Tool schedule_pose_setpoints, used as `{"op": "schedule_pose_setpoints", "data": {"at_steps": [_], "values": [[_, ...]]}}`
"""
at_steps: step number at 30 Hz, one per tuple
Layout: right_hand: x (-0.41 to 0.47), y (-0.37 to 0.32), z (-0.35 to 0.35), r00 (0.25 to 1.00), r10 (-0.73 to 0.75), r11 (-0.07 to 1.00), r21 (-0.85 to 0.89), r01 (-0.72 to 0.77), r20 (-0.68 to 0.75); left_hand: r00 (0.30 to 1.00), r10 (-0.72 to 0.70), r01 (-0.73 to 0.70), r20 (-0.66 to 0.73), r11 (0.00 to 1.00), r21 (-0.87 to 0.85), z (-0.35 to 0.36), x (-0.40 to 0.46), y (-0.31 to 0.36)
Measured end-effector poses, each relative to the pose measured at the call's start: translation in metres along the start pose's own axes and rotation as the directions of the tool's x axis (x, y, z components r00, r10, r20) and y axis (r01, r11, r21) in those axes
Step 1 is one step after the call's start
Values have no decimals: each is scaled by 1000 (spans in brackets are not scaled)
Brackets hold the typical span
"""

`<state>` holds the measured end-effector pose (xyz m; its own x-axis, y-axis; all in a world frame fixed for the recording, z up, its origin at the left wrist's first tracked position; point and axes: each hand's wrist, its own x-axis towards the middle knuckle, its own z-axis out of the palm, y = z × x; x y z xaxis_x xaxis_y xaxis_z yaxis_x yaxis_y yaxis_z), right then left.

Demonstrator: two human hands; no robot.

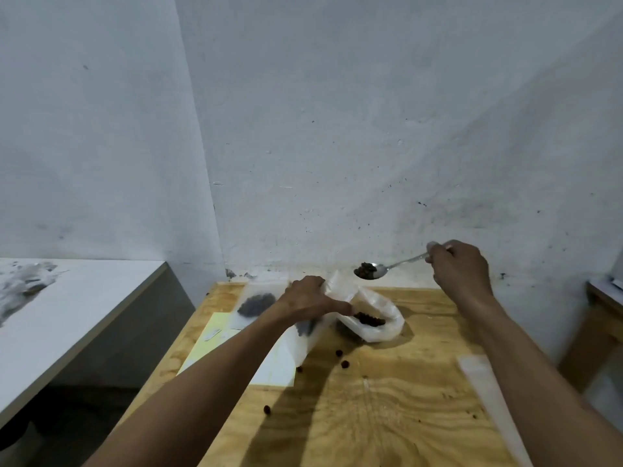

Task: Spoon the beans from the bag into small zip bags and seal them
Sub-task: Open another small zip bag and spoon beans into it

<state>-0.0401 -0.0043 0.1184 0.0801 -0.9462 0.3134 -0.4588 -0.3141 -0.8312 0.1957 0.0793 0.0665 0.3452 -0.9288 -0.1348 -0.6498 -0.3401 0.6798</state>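
My right hand grips the handle of a metal spoon heaped with dark beans, held in the air above and right of the bags. My left hand pinches the mouth of a small clear zip bag that holds a few beans and stands tilted. Just right of it lies the big open plastic bag with dark beans inside. A filled small bag lies flat behind my left hand.
Several loose beans are scattered on the wooden table. Yellow and white paper sheets lie at the table's left edge; an empty zip bag lies under my right forearm. A white counter stands left, the wall close behind.
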Motion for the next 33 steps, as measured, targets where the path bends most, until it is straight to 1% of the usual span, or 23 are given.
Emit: {"op": "schedule_pose_setpoints", "data": {"at_steps": [3, 5, 7, 9, 11, 14, 15, 17, 18, 19, 20, 21, 22, 23, 24, 25, 26, 27, 28, 30, 31, 33], "values": [[-5, -16, 10, 985, -168, 980, -100, 173, 49, 1000, 27, -27, 7, 999, 23, 4, -5, 6], [-5, -17, 16, 979, -206, 962, -184, 203, 2, 999, 48, -48, 2, 999, 20, 5, -5, 7], [-3, -12, 16, 981, -177, 960, -232, 156, -74, 999, 42, -42, -14, 999, -16, 5, -6, 6], [-2, -2, 15, 986, -132, 959, -266, 101, -103, 998, 37, -41, -42, 995, -89, 2, -5, 4], [-3, 12, 18, 993, -95, 958, -277, 72, -71, 997, 27, -39, -77, 986, -159, -1, -5, 2], [-11, 39, 32, 998, -59, 946, -316, 67, 34, 993, 32, -56, -112, 974, -217, -3, -6, 4], [-13, 46, 36, 998, -26, 943, -329, 46, 66, 993, 31, -58, -116, 970, -236, -3, -7, 6], [-18, 49, 37, 991, 99, 917, -394, -58, 84, 992, 23, -58, -128, 959, -277, -4, -9, 10], [-20, 46, 36, 989, 143, 882, -461, -104, 50, 990, 17, -57, -137, 953, -297, -5, -11, 13], [-21, 42, 35, 990, 141, 842, -526, -120, 0, 990, 9, -55, -143, 944, -324, -6, -12, 15], [-21, 36, 33, 993, 119, 828, -550, -114, -26, 989, 7, -60, -147, 931, -359, -7, -11, 16], [-22, 28, 32, 997, 77, 856, -512, -76, -20, 989, 0, -60, -149, 914, -401, -8, -11, 19], [-24, 20, 31, 999, 28, 902, -432, -16, 23, 988, -7, -63, -154, 895, -442, -9, -11, 21], [-28, 10, 31, 994, -13, 949, -312, 45, 105, 987, -18, -62, -159, 874, -483, -10, -13, 25], [-31, 0, 31, 973, -14, 983, -172, 55, 231, 986, -31, -60, -164, 851, -522, -9, -13, 28], [-35, -6, 33, 920, 15, 999, -53, 6, 391, 985, -55, -47, -164, 829, -558, -10, -14, 34], [-40, -10, 36, 844, 35, 998, 20, -55, 535, 983, -79, -34, -168, 813, -581, -9, -14, 38], [-45, -10, 39, 779, 29, 996, 46, -74, 627, 981, -104, -14, -164, 805, -593, -10, -15, 43], [-48, -7, 44, 751, -4, 997, 61, -48, 661, 980, -117, -3, -161, 800, -600, -10, -15, 45], [-49, 0, 51, 782, -67, 996, 86, 17, 620, 981, -130, 14, -143, 787, -617, -14, -17, 47], [-48, 3, 54, 801, -63, 993, 120, -12, 595, 981, -133, 16, -140, 778, -628, -16, -19, 45], [-47, 4, 55, 811, -13, 975, 188, -119, 584, 975, -99, -58, -199, 752, -657, -21, -19, 39]]}}
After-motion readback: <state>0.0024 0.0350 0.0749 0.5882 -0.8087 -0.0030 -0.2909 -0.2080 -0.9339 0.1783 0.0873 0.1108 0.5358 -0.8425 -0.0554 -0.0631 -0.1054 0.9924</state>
